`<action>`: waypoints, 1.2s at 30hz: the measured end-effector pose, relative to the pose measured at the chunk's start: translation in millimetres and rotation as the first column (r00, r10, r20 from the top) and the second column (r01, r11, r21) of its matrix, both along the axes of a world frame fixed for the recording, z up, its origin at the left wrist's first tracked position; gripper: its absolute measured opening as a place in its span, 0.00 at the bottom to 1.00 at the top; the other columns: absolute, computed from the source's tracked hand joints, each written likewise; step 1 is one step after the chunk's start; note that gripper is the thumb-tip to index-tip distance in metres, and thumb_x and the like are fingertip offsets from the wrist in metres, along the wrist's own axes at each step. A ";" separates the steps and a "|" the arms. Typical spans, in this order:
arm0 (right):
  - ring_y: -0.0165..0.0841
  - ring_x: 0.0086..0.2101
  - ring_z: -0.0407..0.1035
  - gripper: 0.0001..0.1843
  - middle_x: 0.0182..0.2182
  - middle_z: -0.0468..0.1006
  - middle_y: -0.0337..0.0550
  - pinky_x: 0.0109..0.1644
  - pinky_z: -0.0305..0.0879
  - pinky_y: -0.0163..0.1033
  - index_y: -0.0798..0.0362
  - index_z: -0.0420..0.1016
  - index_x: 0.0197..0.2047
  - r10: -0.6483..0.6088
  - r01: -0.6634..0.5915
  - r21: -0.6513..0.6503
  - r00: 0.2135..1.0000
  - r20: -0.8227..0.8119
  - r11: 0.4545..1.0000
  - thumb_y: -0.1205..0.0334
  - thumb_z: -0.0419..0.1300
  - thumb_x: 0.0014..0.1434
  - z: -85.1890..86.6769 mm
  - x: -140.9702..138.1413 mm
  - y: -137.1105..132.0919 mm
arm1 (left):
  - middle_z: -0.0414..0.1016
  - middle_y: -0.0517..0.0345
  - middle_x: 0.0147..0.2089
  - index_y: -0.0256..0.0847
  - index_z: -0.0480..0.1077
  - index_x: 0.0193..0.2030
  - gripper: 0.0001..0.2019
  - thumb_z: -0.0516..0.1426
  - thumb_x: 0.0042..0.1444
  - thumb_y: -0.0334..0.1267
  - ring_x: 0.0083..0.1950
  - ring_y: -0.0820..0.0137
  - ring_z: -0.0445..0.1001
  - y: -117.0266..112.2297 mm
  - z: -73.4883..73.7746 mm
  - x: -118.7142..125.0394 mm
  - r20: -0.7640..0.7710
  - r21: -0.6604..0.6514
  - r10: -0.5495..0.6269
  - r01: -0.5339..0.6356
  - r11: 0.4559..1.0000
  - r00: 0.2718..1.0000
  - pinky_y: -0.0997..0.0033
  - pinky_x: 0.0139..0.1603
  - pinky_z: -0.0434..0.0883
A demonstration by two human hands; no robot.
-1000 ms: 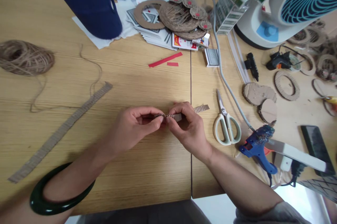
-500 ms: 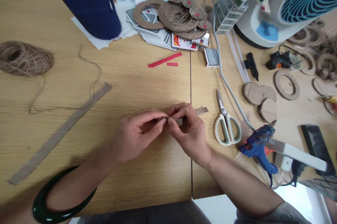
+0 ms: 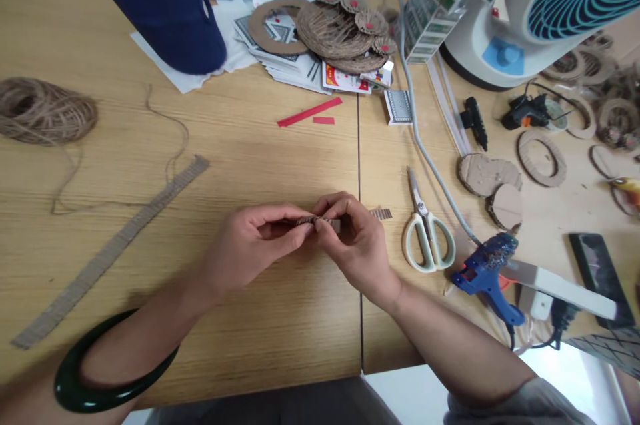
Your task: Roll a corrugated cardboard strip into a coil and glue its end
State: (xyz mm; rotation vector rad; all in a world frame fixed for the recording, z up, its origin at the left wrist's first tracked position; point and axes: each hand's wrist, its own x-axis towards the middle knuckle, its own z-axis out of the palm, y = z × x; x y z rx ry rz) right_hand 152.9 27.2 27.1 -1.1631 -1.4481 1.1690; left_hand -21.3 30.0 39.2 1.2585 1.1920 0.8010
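Both hands meet over the middle of the wooden table. My left hand pinches one end of a short corrugated cardboard strip between thumb and forefinger. My right hand pinches the same strip from the other side; the strip's free end sticks out to the right past the fingers. A dark green bangle circles my left forearm. A long corrugated cardboard strip lies diagonally on the table to the left.
White-handled scissors and a blue glue gun lie right of my hands. A ball of twine sits far left. Cardboard rings, discs and playing cards are piled at the back, beside a white fan.
The hands have kept their pinch on the short strip and shifted only slightly. The strip's free end at the right shows shorter than before.
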 end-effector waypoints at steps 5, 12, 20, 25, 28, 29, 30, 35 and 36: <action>0.36 0.40 0.72 0.09 0.35 0.77 0.43 0.45 0.70 0.44 0.49 0.65 0.30 0.000 0.000 -0.002 1.000 0.010 1.000 0.67 0.61 0.59 -0.1 -0.2 -0.1 | 0.85 0.58 0.40 0.43 0.82 0.40 0.06 0.64 0.57 0.39 0.41 0.67 0.82 -0.8 -0.8 -0.7 -0.022 0.009 -0.016 0.016 1.000 1.000 0.71 0.45 0.80; 0.36 0.39 0.72 0.10 0.35 0.77 0.43 0.46 0.70 0.46 0.49 0.66 0.30 0.021 -0.022 -0.018 0.999 -0.047 1.000 0.66 0.63 0.59 -3.3 2.2 2.8 | 0.85 0.59 0.40 0.44 0.82 0.38 0.05 0.65 0.55 0.39 0.41 0.67 0.82 1.8 0.2 -0.7 -0.048 0.043 -0.013 0.015 0.999 0.999 0.71 0.45 0.79; 0.36 0.40 0.72 0.09 0.36 0.77 0.43 0.46 0.70 0.46 0.49 0.68 0.30 0.032 -0.032 -0.004 0.999 0.000 0.999 0.67 0.63 0.59 -5.4 3.3 4.3 | 0.86 0.59 0.38 0.43 0.82 0.36 0.05 0.64 0.55 0.38 0.39 0.68 0.82 2.3 2.4 -0.3 -0.112 0.073 0.023 -0.014 0.997 0.993 0.71 0.42 0.79; 0.37 0.42 0.72 0.04 0.37 0.77 0.44 0.47 0.70 0.47 0.49 0.73 0.37 0.047 -0.049 0.027 0.996 0.072 0.998 0.68 0.63 0.60 0.2 6.7 6.2 | 0.85 0.59 0.35 0.43 0.82 0.35 0.06 0.64 0.52 0.40 0.37 0.66 0.82 4.0 3.6 -0.1 -0.081 -0.044 0.058 -0.062 0.997 0.995 0.68 0.39 0.80; 0.37 0.44 0.72 0.04 0.38 0.78 0.43 0.50 0.70 0.48 0.48 0.75 0.37 0.055 -0.067 0.085 0.990 0.133 0.994 0.67 0.64 0.61 4.1 8.9 8.1 | 0.84 0.59 0.33 0.43 0.81 0.33 0.05 0.65 0.51 0.40 0.35 0.67 0.81 4.0 4.1 0.6 -0.080 -0.053 0.055 -0.060 0.997 0.995 0.69 0.37 0.79; 0.37 0.44 0.72 0.04 0.39 0.78 0.43 0.50 0.70 0.48 0.48 0.75 0.37 0.061 -0.076 0.103 0.987 0.146 0.992 0.67 0.64 0.61 4.9 9.3 8.7 | 0.84 0.59 0.32 0.43 0.81 0.33 0.05 0.65 0.51 0.40 0.34 0.67 0.81 3.6 3.9 0.6 -0.084 -0.048 0.054 -0.058 0.997 0.995 0.70 0.36 0.79; 0.37 0.45 0.72 0.04 0.39 0.78 0.43 0.51 0.70 0.48 0.48 0.75 0.36 0.067 -0.085 0.116 0.986 0.152 0.990 0.67 0.64 0.61 5.4 9.6 9.1 | 0.84 0.59 0.32 0.42 0.81 0.33 0.05 0.65 0.51 0.40 0.33 0.67 0.80 3.1 3.5 0.6 -0.089 -0.042 0.055 -0.058 0.997 0.995 0.70 0.35 0.79; 0.37 0.43 0.73 0.04 0.37 0.79 0.42 0.50 0.70 0.47 0.49 0.75 0.36 0.104 -0.119 0.110 0.985 0.139 0.987 0.65 0.66 0.62 5.3 9.8 9.9 | 0.85 0.58 0.33 0.42 0.81 0.34 0.06 0.65 0.51 0.40 0.33 0.68 0.81 1.3 1.9 -0.4 -0.106 -0.024 0.046 -0.049 0.999 0.993 0.72 0.36 0.79; 0.37 0.42 0.72 0.04 0.37 0.79 0.42 0.50 0.70 0.47 0.49 0.75 0.36 0.104 -0.119 0.106 0.985 0.136 0.987 0.66 0.66 0.62 5.2 9.8 10.1 | 0.85 0.59 0.33 0.42 0.81 0.34 0.06 0.65 0.51 0.40 0.33 0.68 0.81 1.3 2.0 -0.3 -0.117 -0.014 0.037 -0.039 0.999 0.992 0.73 0.35 0.78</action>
